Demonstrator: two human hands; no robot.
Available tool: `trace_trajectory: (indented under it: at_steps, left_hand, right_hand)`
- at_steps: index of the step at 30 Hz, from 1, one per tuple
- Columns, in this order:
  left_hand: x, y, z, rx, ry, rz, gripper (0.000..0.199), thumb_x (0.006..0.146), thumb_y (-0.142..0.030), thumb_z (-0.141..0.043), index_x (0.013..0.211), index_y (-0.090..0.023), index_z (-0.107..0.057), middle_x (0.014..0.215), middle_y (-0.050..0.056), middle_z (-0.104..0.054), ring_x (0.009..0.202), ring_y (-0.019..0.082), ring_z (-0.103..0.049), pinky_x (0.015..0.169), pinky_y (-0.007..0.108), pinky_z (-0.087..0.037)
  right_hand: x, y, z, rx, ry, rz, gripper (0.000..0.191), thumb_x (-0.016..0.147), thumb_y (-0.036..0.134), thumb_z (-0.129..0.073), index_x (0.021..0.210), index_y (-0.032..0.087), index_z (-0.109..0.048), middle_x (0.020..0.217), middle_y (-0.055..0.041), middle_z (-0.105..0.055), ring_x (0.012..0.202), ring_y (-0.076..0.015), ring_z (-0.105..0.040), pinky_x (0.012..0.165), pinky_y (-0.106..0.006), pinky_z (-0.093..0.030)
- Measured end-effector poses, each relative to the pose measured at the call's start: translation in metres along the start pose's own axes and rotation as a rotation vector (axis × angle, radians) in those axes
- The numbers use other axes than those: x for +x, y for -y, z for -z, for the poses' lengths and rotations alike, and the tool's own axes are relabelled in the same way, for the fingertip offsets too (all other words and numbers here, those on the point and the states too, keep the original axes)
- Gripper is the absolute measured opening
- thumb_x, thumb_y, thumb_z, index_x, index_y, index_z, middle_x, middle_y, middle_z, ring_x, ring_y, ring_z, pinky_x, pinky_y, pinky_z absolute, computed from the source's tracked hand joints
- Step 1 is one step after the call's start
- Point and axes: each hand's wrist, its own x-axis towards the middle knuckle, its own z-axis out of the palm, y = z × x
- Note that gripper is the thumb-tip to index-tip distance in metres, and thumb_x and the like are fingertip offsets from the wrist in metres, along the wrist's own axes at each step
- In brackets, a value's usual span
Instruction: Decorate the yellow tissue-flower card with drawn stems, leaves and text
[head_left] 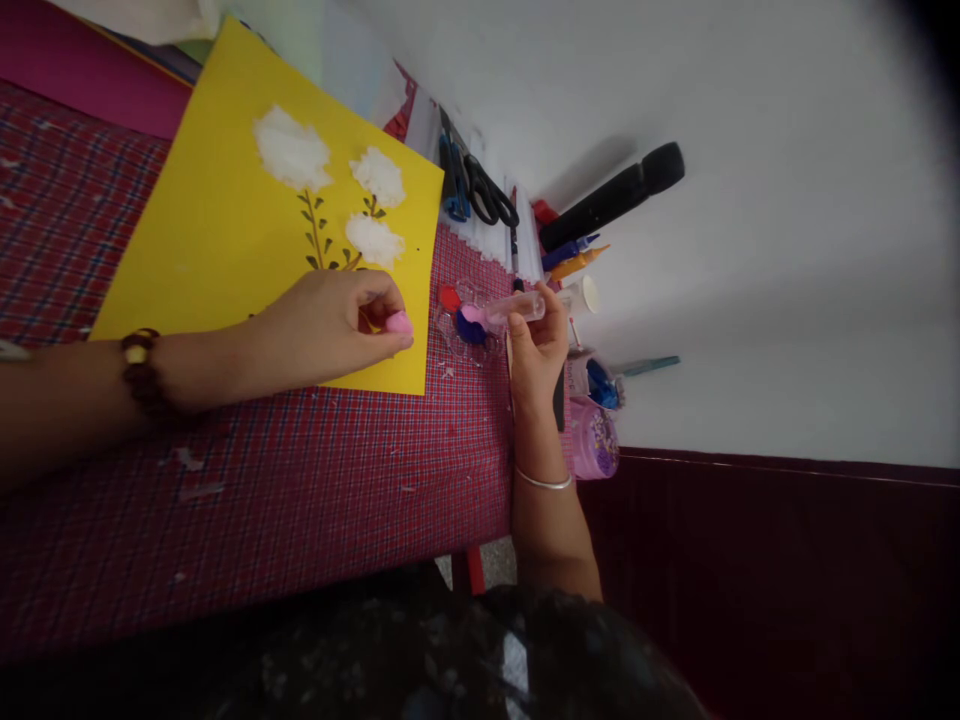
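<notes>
My left hand [330, 315] hovers over the lower part of a yellow sheet of paper [202, 190], its thumb and fingers pinching a small pink cap [400, 323]. My right hand [541, 350] grips a clear paint tube [521, 307], tilted with its mouth toward a clear plastic palette [485, 352]. Pink paint [474, 313] shows at the mouth, over the palette. Red paint [450, 297] and dark blue paint [470, 330] lie in separate wells. On the yellow sheet are white blossom shapes [292, 148] and painted brown stems with dark leaves [313, 228], partly covered by my left hand.
Black-handled scissors [487, 195] and a blue tool [454, 180] lie past the sheet. Along the wall stand a black cylinder [600, 205], blue and orange tubes [577, 262], a white cup [587, 294] and a jar of purple bits [595, 442]. Paper scraps dot the checked cloth [337, 480].
</notes>
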Motion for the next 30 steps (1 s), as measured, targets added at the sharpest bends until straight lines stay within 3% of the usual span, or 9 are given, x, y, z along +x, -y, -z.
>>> trace_trajectory:
  at_steps: [15, 22, 30]
  left_hand:
    - [0.001, 0.002, -0.001, 0.021, 0.005, -0.006, 0.029, 0.079, -0.044, -0.058, 0.082, -0.016, -0.065, 0.074, 0.001, -0.068, 0.067, 0.013, -0.059, 0.065, 0.026, -0.040]
    - [0.000, 0.004, -0.001, 0.020, -0.003, -0.020, 0.029, 0.079, -0.045, -0.057, 0.081, -0.017, -0.065, 0.073, 0.001, -0.069, 0.066, 0.013, -0.060, 0.065, 0.026, -0.041]
    - [0.001, 0.003, -0.001, 0.016, -0.001, 0.005, 0.029, 0.078, -0.045, -0.057, 0.080, -0.017, -0.064, 0.074, 0.001, -0.068, 0.067, 0.013, -0.059, 0.066, 0.026, -0.041]
  right_hand:
    - [-0.003, 0.017, -0.001, -0.086, 0.040, 0.015, 0.058, 0.092, 0.047, -0.057, 0.146, 0.034, -0.042, 0.148, -0.0071, -0.050, 0.141, -0.0263, -0.048, 0.117, -0.053, -0.040]
    - [-0.004, 0.019, -0.001, -0.148, 0.046, 0.118, 0.053, 0.095, 0.042, -0.055, 0.146, 0.033, -0.043, 0.144, -0.0067, -0.054, 0.132, -0.0238, -0.056, 0.115, -0.052, -0.043]
    - [-0.003, 0.020, 0.000, -0.091, 0.036, 0.086, 0.052, 0.091, 0.045, -0.060, 0.140, 0.030, -0.049, 0.142, -0.0073, -0.055, 0.137, -0.0247, -0.052, 0.118, -0.052, -0.039]
